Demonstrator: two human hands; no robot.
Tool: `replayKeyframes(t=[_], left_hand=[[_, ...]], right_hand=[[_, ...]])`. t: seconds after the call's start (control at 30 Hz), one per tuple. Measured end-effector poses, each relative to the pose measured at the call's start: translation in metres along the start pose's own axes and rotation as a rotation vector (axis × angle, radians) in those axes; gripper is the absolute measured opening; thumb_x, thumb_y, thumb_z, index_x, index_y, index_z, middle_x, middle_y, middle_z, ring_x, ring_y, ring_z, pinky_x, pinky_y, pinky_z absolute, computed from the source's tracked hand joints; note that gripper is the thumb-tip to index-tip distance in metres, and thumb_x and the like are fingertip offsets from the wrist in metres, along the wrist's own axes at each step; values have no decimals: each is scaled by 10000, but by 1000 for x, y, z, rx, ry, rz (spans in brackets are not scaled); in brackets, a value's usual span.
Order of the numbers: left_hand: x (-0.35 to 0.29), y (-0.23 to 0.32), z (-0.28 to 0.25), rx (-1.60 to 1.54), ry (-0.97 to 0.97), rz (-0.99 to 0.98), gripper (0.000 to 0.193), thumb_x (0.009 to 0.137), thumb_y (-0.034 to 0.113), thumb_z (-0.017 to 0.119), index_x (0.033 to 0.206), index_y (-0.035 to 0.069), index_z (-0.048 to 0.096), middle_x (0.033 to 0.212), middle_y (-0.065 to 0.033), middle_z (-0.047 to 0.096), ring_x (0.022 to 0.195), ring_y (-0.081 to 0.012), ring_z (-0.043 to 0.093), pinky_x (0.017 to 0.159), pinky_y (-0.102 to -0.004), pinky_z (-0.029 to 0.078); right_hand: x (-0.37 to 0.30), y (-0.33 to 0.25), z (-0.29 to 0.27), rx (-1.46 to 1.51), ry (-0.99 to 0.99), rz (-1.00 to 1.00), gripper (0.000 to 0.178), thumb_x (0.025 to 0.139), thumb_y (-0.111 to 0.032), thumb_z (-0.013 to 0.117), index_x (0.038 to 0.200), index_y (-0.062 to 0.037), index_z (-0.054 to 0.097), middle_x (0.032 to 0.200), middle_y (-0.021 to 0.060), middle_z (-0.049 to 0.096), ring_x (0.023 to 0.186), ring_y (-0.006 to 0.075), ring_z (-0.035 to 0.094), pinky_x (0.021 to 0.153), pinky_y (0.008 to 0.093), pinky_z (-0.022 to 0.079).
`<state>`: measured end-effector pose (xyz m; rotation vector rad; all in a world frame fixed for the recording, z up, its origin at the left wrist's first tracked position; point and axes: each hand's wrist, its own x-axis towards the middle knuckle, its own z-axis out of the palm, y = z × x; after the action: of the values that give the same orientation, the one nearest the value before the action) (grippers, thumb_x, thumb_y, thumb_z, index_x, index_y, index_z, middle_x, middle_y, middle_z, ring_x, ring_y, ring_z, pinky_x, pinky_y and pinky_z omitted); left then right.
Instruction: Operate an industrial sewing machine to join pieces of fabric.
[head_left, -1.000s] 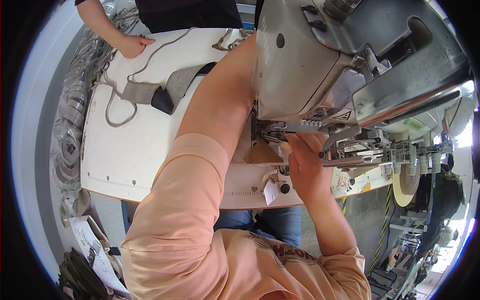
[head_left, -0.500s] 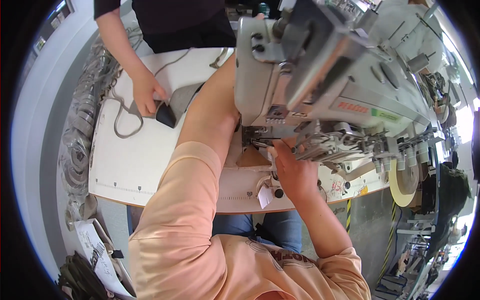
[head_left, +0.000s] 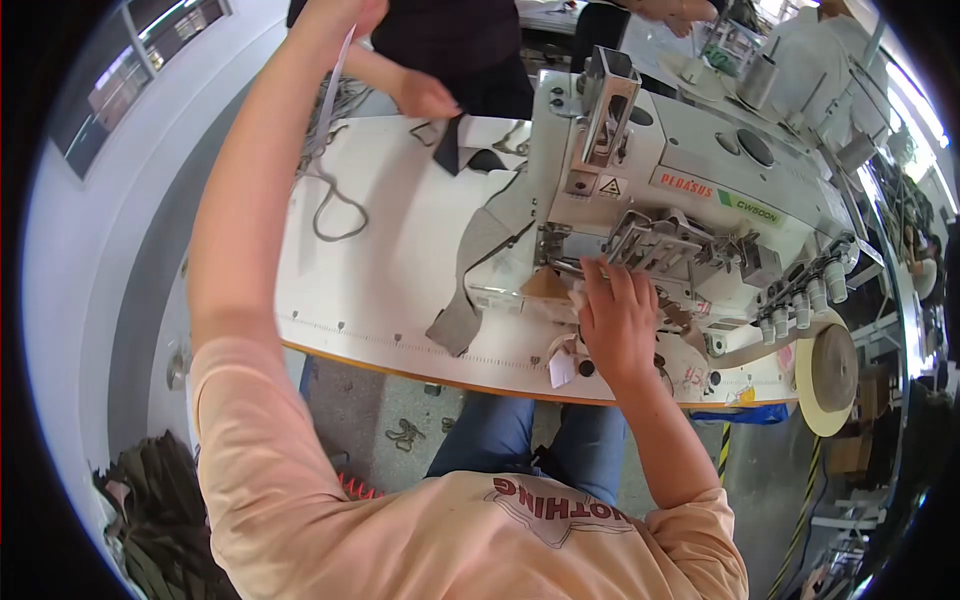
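My left hand (head_left: pixel 345 15) is raised at the far left, cut by the top edge. Its fingers seem closed on a narrow pale grey strip (head_left: pixel 335 85) that hangs down toward the table. My right hand (head_left: pixel 618 318) rests on the bed of a white sewing machine (head_left: pixel 690 150), beside the needle area, with fingers stretched out. A small tan triangular piece (head_left: pixel 545 284) lies left of these fingers. Grey fabric with black edging (head_left: pixel 485 235) trails from the machine leftward over the white table (head_left: pixel 400 270).
Across the table a person's hand (head_left: pixel 425 95) is at a black and grey piece (head_left: pixel 452 145). A grey cord loop (head_left: pixel 340 230) lies at the left. Right of the machine hangs a tape roll (head_left: pixel 832 368); dark fabric (head_left: pixel 165 520) is heaped at lower left.
My left arm has swung from beside the machine up to the far left. The grey fabric now shows on the table. The other person's hand has moved right; the view has shifted.
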<state>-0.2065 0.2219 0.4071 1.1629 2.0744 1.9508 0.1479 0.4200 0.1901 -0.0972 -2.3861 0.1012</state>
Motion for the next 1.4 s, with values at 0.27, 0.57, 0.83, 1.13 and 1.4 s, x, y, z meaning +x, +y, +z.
replayKeyframes(t=[0.27, 0.57, 0.83, 1.13, 1.4], left_hand=[[-282, -115, -67, 418, 162, -733, 495, 882, 191, 548, 1362, 99, 467, 748, -4, 537, 607, -106, 484, 555, -244, 394], [-270, -221, -135, 1254, 114, -558, 491, 824, 78, 464, 1313, 39, 470, 1017, -250, 641, 945, -387, 626, 811, -436, 482], [-236, -194, -82, 1584, 35, -579, 359, 836, 146, 521, 1179, 66, 587, 1212, -213, 580, 1111, -358, 563, 903, -451, 477], [-185, -116, 146, 789, -195, 460, 282, 864, 65, 550, 1135, 56, 629, 1233, -139, 583, 1161, -328, 526, 1004, -396, 418], [-154, -128, 186, 813, -429, 257, 186, 879, 130, 549, 1005, 49, 660, 1225, -104, 594, 1158, -299, 532, 963, -419, 424]], right_hand=[[-67, -49, -11, 471, -183, 11, 334, 754, -96, 652, 1087, -83, 630, 1014, 117, 601, 949, 318, 566, 860, 440, 440], [-92, -73, -14, 597, -333, 145, 248, 777, -74, 647, 1025, -80, 653, 1025, 125, 616, 985, 331, 568, 858, 420, 457], [-123, -36, -40, 535, -318, 310, 341, 698, 20, 576, 1016, -73, 654, 1046, 130, 617, 992, 335, 565, 879, 416, 455], [-109, 33, -32, 13, -183, 281, 381, 713, 21, 537, 1075, -63, 621, 1115, 112, 583, 1047, 329, 538, 891, 407, 454], [-118, 48, -15, -94, -427, 294, 362, 718, 4, 567, 1068, -69, 626, 1077, 97, 587, 1012, 316, 547, 863, 427, 462]])
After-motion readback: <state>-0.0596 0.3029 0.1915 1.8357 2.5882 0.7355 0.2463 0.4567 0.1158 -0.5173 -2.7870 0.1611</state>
